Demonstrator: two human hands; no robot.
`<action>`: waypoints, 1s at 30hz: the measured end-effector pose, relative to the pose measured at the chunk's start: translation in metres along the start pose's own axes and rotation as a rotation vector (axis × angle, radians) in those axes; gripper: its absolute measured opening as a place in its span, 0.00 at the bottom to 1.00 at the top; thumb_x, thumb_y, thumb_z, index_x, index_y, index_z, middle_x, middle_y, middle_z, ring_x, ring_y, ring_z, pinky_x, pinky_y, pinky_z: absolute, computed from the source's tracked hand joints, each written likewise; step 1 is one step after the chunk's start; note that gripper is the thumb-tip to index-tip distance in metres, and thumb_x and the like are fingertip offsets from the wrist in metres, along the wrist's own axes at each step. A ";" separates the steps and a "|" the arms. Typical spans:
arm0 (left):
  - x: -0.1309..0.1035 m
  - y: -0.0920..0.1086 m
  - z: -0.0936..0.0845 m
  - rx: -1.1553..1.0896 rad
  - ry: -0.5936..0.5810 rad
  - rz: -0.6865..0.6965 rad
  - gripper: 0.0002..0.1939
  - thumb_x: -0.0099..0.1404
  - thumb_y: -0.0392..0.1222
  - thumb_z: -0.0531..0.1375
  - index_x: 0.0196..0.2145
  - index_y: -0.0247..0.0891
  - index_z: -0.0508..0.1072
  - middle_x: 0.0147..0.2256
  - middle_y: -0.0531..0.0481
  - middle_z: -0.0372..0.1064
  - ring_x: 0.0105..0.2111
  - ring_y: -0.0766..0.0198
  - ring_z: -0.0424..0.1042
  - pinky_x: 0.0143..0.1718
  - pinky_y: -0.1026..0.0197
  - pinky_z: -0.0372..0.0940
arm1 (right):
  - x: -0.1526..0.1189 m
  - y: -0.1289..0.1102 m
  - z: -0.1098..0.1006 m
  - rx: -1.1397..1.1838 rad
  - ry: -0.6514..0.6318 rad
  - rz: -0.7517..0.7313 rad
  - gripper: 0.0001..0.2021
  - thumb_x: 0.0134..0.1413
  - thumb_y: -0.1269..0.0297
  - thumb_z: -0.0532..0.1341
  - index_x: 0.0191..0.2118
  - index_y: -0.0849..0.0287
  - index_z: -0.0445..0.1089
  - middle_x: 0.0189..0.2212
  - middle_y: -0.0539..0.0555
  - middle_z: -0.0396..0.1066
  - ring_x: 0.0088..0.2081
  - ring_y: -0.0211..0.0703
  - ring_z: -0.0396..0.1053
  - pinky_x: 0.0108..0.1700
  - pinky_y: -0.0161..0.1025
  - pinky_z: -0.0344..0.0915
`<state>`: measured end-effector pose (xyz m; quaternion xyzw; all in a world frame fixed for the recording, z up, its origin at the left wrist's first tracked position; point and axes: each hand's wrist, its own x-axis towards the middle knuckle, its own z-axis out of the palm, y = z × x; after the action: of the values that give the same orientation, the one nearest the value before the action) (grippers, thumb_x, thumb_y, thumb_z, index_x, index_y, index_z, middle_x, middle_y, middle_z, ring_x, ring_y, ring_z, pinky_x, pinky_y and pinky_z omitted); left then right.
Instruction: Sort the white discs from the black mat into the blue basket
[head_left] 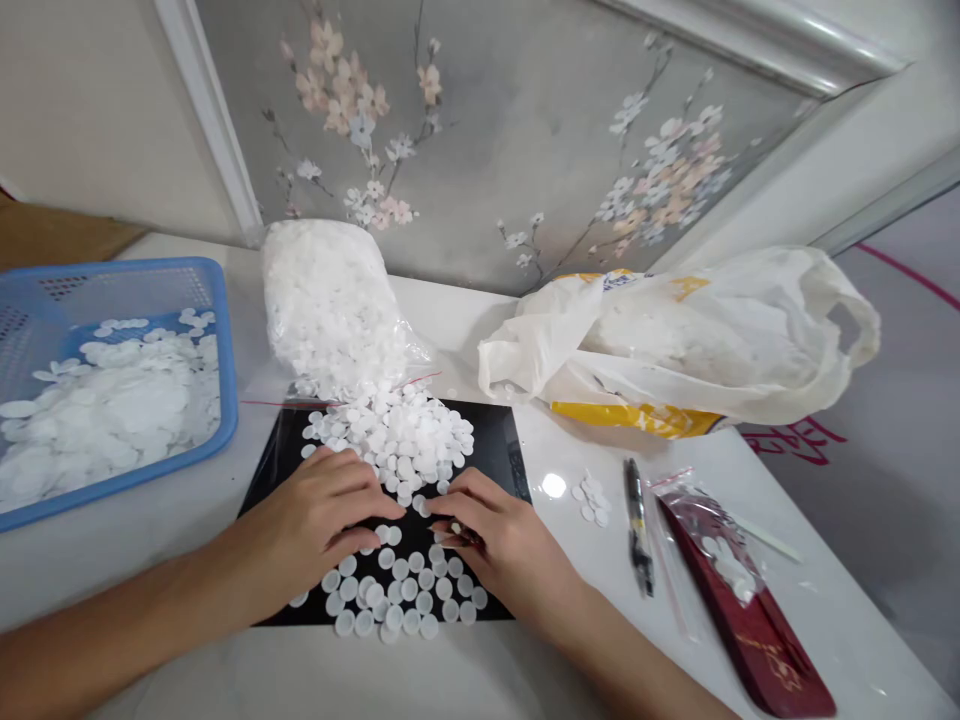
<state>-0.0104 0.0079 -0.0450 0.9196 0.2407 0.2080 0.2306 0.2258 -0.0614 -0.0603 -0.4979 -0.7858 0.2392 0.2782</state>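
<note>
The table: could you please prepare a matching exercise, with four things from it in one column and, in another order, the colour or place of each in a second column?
Column one
1. basket
2. disc heap
3. pen
4. case

Column two
A. between a few loose discs and the case
B. dark red, partly under a small clear bag
C. mostly on the black mat
D. blue

Pairs: 1-D; 2-C; 3-A; 4-B

2 hands (319,515), 1 bskt (227,370), 100+ discs (416,435)
</note>
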 end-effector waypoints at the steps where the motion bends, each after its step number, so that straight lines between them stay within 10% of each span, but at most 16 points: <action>1: 0.001 -0.001 -0.004 -0.003 0.003 -0.018 0.09 0.67 0.33 0.57 0.41 0.43 0.74 0.33 0.53 0.70 0.36 0.61 0.67 0.40 0.58 0.58 | 0.000 -0.001 0.001 0.016 -0.008 0.021 0.14 0.54 0.81 0.57 0.41 0.56 0.70 0.35 0.52 0.67 0.33 0.38 0.71 0.34 0.34 0.70; 19: -0.004 0.004 -0.017 0.121 -0.149 0.065 0.10 0.67 0.33 0.59 0.27 0.39 0.72 0.31 0.53 0.63 0.35 0.62 0.62 0.40 0.58 0.53 | 0.004 -0.012 -0.008 0.105 -0.132 0.173 0.09 0.53 0.78 0.63 0.29 0.57 0.67 0.30 0.47 0.65 0.27 0.34 0.65 0.28 0.30 0.61; 30: 0.002 0.000 -0.058 -0.076 -0.318 -0.336 0.09 0.66 0.30 0.55 0.31 0.40 0.72 0.34 0.55 0.70 0.33 0.66 0.69 0.34 0.65 0.58 | 0.009 -0.019 -0.005 0.101 -0.165 0.131 0.13 0.51 0.85 0.59 0.32 0.57 0.69 0.32 0.49 0.65 0.29 0.35 0.67 0.32 0.31 0.65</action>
<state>-0.0378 0.0276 0.0025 0.8785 0.3431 0.0281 0.3313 0.2139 -0.0599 -0.0421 -0.5122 -0.7588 0.3361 0.2211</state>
